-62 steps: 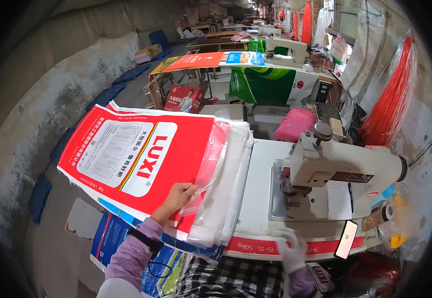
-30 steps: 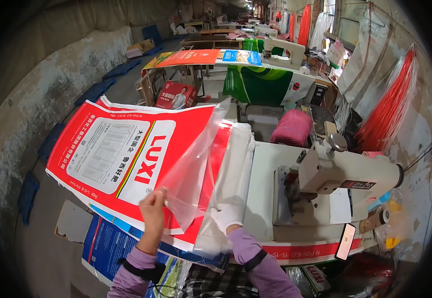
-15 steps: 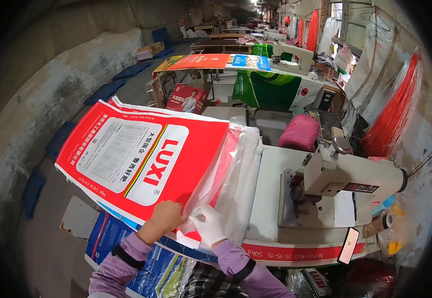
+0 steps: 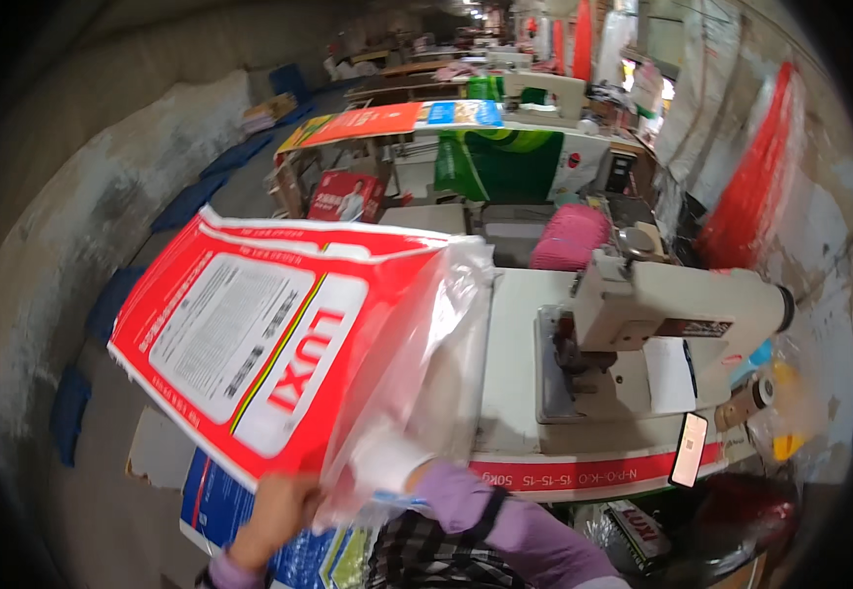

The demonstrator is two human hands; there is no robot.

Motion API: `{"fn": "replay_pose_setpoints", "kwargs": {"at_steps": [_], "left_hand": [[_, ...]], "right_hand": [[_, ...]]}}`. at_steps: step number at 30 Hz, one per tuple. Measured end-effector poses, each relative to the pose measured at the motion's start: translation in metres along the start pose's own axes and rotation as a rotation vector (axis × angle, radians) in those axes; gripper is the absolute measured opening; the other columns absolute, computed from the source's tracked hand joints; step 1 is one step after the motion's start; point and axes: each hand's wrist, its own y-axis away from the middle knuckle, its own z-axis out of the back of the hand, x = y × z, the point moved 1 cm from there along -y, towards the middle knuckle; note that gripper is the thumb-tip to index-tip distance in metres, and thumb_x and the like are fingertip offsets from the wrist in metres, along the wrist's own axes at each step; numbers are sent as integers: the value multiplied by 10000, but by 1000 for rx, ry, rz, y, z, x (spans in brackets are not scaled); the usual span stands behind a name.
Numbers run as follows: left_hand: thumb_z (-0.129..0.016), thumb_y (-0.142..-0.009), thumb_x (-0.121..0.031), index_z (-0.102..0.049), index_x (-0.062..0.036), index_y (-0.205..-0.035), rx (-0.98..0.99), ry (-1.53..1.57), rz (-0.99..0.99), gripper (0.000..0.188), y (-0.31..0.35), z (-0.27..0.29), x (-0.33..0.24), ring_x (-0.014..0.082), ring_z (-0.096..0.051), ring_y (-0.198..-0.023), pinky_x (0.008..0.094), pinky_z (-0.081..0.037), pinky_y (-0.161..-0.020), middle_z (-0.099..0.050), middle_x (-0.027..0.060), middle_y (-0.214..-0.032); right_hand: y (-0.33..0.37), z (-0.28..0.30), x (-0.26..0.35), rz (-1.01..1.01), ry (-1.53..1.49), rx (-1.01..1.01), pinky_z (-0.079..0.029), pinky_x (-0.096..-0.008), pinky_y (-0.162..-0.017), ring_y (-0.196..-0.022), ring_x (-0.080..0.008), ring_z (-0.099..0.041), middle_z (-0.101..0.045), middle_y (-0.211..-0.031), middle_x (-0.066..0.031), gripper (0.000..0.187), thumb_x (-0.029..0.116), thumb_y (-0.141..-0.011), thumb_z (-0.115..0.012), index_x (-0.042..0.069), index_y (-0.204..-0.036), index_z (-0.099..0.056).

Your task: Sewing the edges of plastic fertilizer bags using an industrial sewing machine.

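A red bag (image 4: 267, 342) is held.
Its edge is gripped by the left hand (image 4: 282, 512); whether the right hand (image 4: 385, 459) is closed cannot be told.

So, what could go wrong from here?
The clear plastic film at the gloved right hand might snag or tear, since it looks thin and loose. The red bag, held at its near corner by the left hand, could slip. The phone, near the front edge of the white table, might get knocked off.
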Motion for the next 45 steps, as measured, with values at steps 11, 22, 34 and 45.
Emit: {"fn": "replay_pose_setpoints", "kwargs": {"at_steps": [11,22,34,45], "left_hand": [[-647,-764,24,-705,-58,-935,-275,-63,201,198,152,22,-25,344,-592,-570,399,-457,-514,-588,178,-676],[-661,-804,31,-661,26,-849,-458,140,267,45,138,32,-34,250,-552,-570,341,-422,-533,-549,157,-653],[-626,-833,54,-693,-9,-1000,-241,45,115,191,174,1,7,201,-650,-709,331,-548,-682,-667,86,-765],[-425,-1007,-362,-498,21,-1346,-1187,-173,63,516,34,170,398,305,-485,-1268,389,-353,-1087,-504,213,-1381]], "right_hand": [[52,-58,-147,-582,-876,-1241,-459,-418,-917,-1128,-334,-561,-622,-1150,-203,476,254,-696,-794,73,-1106,-635],[112,-11,-150,-193,160,-1109,-453,-427,-934,-1042,-311,-593,-667,-1038,-76,183,144,-824,-639,117,-997,-696],[99,15,-138,-777,-57,-663,-495,-442,-767,-841,-305,-667,-688,-866,-140,208,342,-762,-643,176,-860,-719],[44,-1,59,514,-368,-1209,-518,-407,-556,-597,-273,-642,-613,-640,-100,135,219,-734,-612,99,-795,-609]]}}
